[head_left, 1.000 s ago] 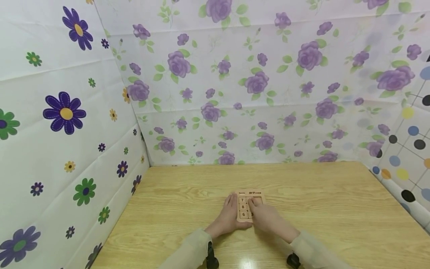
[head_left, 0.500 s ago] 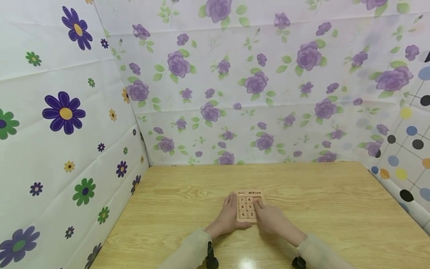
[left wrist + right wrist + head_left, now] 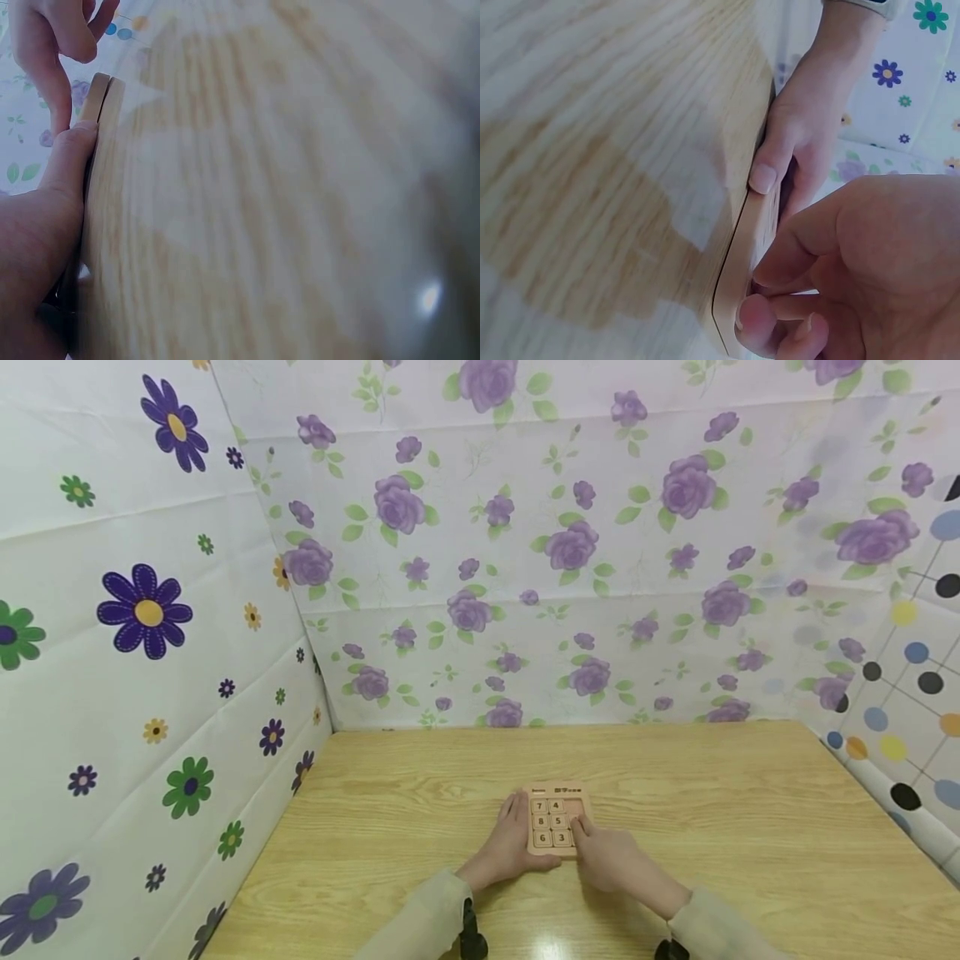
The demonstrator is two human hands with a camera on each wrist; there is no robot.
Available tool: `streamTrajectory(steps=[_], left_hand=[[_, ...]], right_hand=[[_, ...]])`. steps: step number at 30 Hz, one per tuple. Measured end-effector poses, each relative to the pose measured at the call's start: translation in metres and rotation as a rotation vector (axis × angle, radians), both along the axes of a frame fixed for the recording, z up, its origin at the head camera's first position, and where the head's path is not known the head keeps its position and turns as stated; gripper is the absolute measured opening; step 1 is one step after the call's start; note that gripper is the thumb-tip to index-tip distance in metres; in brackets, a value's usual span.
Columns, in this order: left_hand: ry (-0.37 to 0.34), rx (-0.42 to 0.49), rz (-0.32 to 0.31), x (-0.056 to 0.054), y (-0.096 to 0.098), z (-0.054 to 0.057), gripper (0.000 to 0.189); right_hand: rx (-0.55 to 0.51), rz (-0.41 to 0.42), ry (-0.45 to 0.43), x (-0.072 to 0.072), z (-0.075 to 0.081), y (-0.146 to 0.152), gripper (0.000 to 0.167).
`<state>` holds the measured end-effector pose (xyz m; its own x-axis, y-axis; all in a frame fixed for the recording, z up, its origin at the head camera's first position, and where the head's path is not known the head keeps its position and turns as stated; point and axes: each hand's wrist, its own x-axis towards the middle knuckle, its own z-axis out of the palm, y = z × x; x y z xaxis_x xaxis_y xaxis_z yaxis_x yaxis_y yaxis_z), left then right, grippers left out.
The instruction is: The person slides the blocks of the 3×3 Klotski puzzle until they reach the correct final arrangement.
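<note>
A wooden number sliding puzzle (image 3: 549,830) lies flat on the table, with tiles 7, 4, 8, 5, 6 and 3 readable. Its top-right slot (image 3: 573,807) shows no tile. My left hand (image 3: 508,843) holds the puzzle at its lower left corner, fingers along the left side and thumb along the near edge. In the left wrist view that thumb (image 3: 71,154) lies against the board's edge. My right hand (image 3: 609,853) touches the right column at the middle row with a fingertip, its other fingers bent. That hand hides the lower right tiles.
The wooden table (image 3: 405,793) extends around the puzzle on all sides. Behind it hangs a white cloth with purple roses (image 3: 573,543). A flower-print cloth (image 3: 150,710) walls the left side and a dotted cloth (image 3: 900,718) the right.
My right hand has moved right from the top middle tile to the right column, then down toward me. Tiles 4 and 5 and the top-right slot are now uncovered. The left hand stays put.
</note>
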<state>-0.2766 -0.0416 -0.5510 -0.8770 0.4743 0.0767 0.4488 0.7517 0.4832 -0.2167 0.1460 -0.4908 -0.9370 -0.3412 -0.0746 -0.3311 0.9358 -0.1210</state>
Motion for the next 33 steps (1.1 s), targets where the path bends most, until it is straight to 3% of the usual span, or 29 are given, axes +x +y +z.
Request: streamTrajectory(steps=[17,33], left_hand=[[-0.001,-0.002,-0.012,-0.001,-0.002,-0.002,0.127],[-0.009,-0.001,-0.014,0.000,-0.001,0.000,0.126]], right_hand=[[0.017,0.049,-0.004,-0.015,-0.004,0.000,0.057],[-0.060,0.048,-0.017,-0.032,-0.008,0.005,0.054]])
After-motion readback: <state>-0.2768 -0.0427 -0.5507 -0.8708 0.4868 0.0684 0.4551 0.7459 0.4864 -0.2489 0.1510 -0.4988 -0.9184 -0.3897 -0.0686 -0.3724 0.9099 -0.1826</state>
